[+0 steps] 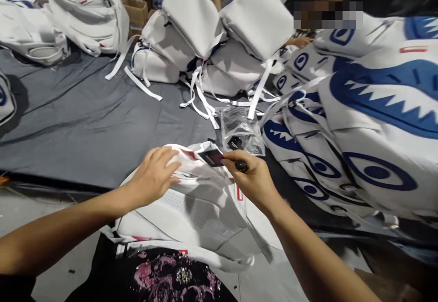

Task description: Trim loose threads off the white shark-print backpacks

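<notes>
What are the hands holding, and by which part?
The right hand pinches a dark tag by one end, a small black object within its curled fingers. The left hand touches the white bag; whether it grips is unclear.

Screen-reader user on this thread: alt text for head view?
Right hand holds a black card and a small dark object at a white backpack; left hand is at its left side. Behind, other bags lie on a dark table; at right, a pile of toothy-faced bags.

shark-print bags: piled, right | cardboard box: far side | dark cloth: wrinkled
</notes>
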Action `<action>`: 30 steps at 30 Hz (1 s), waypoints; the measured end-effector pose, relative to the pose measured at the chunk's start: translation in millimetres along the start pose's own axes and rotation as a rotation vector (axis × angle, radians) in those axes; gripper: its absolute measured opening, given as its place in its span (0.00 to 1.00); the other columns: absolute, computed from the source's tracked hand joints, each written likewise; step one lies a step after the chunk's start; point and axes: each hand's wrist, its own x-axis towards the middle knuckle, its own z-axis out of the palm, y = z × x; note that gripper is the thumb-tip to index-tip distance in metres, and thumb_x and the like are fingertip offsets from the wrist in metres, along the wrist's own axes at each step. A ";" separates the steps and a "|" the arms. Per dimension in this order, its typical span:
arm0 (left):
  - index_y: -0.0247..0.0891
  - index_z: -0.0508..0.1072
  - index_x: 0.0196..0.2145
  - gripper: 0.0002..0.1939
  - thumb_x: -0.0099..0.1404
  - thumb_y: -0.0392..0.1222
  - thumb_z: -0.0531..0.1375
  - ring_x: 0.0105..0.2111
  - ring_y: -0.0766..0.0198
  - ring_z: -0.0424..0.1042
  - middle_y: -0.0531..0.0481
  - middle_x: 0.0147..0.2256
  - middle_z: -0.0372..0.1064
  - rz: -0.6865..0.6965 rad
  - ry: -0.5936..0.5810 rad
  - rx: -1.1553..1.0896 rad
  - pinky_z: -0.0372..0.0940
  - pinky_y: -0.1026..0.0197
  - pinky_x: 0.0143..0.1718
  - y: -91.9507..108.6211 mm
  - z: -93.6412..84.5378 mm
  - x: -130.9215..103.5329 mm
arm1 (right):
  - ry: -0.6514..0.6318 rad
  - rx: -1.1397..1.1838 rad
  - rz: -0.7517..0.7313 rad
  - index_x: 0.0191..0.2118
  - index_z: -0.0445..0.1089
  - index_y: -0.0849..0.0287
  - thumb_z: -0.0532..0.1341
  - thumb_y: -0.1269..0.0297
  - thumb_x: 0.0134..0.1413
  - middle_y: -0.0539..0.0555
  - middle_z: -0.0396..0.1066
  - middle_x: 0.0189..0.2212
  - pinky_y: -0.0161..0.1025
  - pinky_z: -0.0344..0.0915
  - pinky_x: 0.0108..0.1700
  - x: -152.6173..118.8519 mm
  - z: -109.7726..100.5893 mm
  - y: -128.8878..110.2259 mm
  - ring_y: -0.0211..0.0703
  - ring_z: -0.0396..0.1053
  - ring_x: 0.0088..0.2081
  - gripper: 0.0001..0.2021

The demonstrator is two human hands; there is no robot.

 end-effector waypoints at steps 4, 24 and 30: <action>0.38 0.73 0.47 0.11 0.68 0.31 0.57 0.62 0.48 0.59 0.38 0.58 0.61 0.078 0.261 0.001 0.61 0.39 0.64 1.8 29.2 -37.8 | -0.211 -0.107 -0.039 0.40 0.79 0.56 0.60 0.67 0.57 0.52 0.81 0.34 0.37 0.67 0.37 3.6 23.3 -20.2 0.43 0.76 0.33 0.10; 0.33 0.55 0.67 0.39 0.64 0.41 0.66 0.58 0.48 0.71 0.34 0.59 0.68 -0.461 0.247 -0.153 0.71 0.51 0.56 -14.5 59.3 -60.9 | -0.857 -0.793 -0.178 0.51 0.75 0.60 0.55 0.72 0.63 0.59 0.80 0.41 0.40 0.61 0.36 29.3 95.7 -55.2 0.52 0.77 0.41 0.16; 0.35 0.54 0.68 0.41 0.61 0.34 0.66 0.59 0.49 0.70 0.37 0.60 0.67 -0.558 0.162 -0.273 0.68 0.50 0.59 -14.7 57.7 -59.2 | -0.843 -0.602 -0.309 0.51 0.76 0.56 0.58 0.70 0.60 0.58 0.80 0.45 0.38 0.63 0.43 50.9 126.6 -61.2 0.51 0.76 0.48 0.15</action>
